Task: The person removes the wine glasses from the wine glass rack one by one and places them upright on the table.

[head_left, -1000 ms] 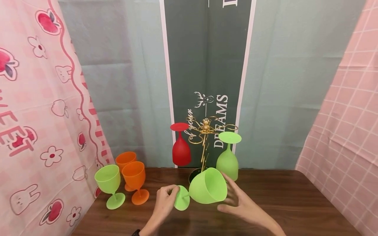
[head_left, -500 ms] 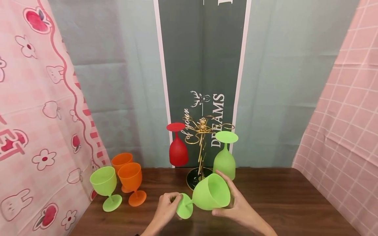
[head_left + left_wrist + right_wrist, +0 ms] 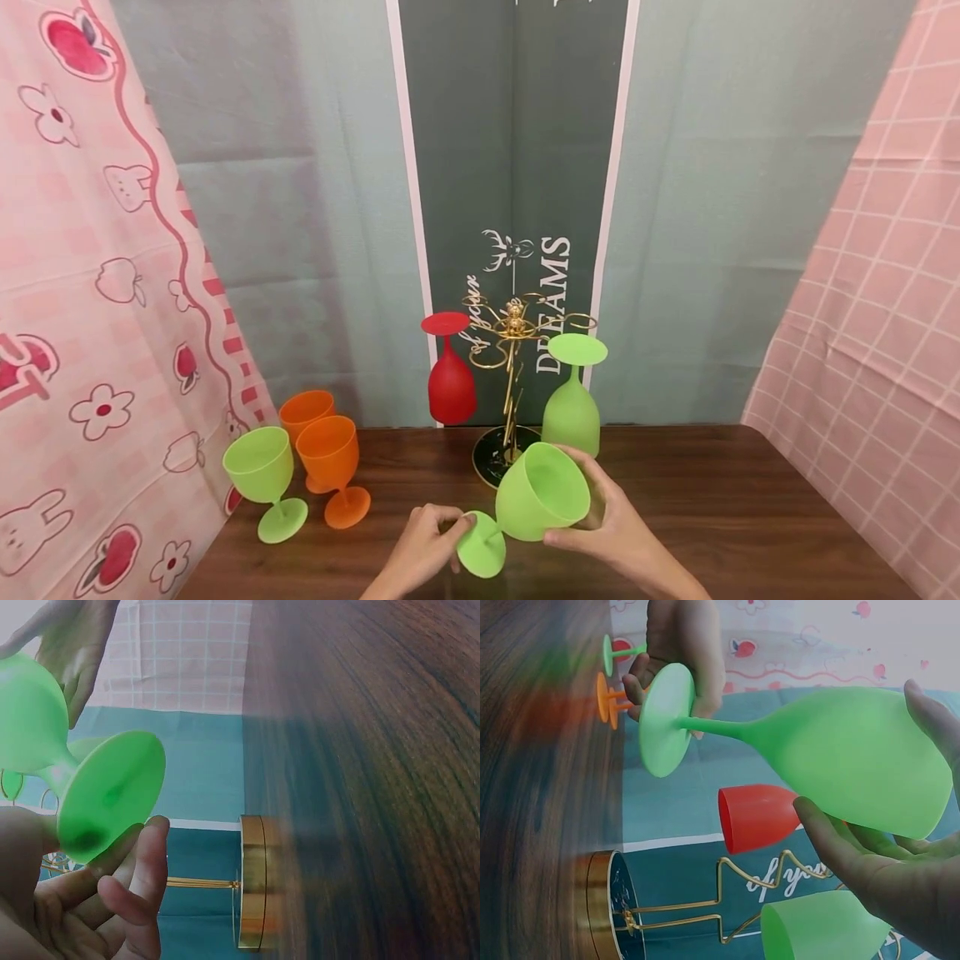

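A light green plastic goblet (image 3: 531,502) is held tilted in front of the rack, its mouth facing up and to the right. My left hand (image 3: 424,546) pinches the edge of its round foot (image 3: 112,796) between thumb and fingers. With the thumb on one side and fingers on the other, my right hand (image 3: 617,527) grips the bowl (image 3: 859,761) near the rim. Behind it stands a gold wire rack (image 3: 513,387) with a round dark base. Upside down on the rack hang a red goblet (image 3: 452,387) and another green goblet (image 3: 572,412).
At the left of the brown wooden table (image 3: 697,492), a green goblet (image 3: 258,468) and an orange goblet (image 3: 327,454) stand upright, with a second orange goblet (image 3: 303,408) behind. Pink patterned cloths (image 3: 112,333) flank both sides. A green-grey curtain (image 3: 690,208) hangs behind.
The tilted goblet has come lower and nearer, with its foot dipping. My right thumb has closed from apart onto the bowl. The left hand keeps its pinch on the foot.
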